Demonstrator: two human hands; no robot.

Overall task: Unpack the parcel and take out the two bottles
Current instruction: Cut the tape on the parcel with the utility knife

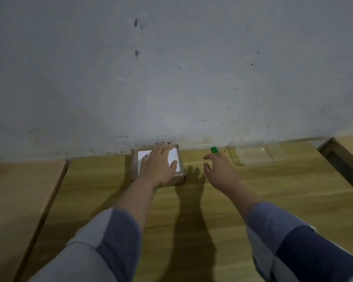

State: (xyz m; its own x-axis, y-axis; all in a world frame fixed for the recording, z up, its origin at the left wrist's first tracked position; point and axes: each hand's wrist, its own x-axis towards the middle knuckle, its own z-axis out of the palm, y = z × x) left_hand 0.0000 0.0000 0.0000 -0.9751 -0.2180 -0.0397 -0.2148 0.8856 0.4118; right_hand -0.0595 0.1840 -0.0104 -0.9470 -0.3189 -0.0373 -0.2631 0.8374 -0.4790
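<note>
Head view: a small brown cardboard parcel [176,178] with a white label [144,158] on its top sits on the wooden tabletop [212,200], pushed against the foot of a scuffed grey-white wall [171,68]. The left hand [159,166] lies flat on the parcel's top, palm down, fingers spread toward the wall and thumb pointing right; it covers most of the label and rests there without closing round anything, so its grip is open. The parcel looks sealed, and no bottles can be seen.

The right hand [220,173] is just to the right of the parcel, apart from it and raised off the tabletop, casting a shadow on the wood between the two arms. Its fingers are loosely curled and parted, the grip open and empty. Just past its fingertips, near the wall, lies a small green object [214,149]; it is too small to tell what it is or whether a finger touches it.

Farther right, a clear plastic container [255,156] stands by the wall. Both forearms come from blue-and-grey sleeves [110,241]. A second wooden surface [18,200] adjoins the tabletop at left.
</note>
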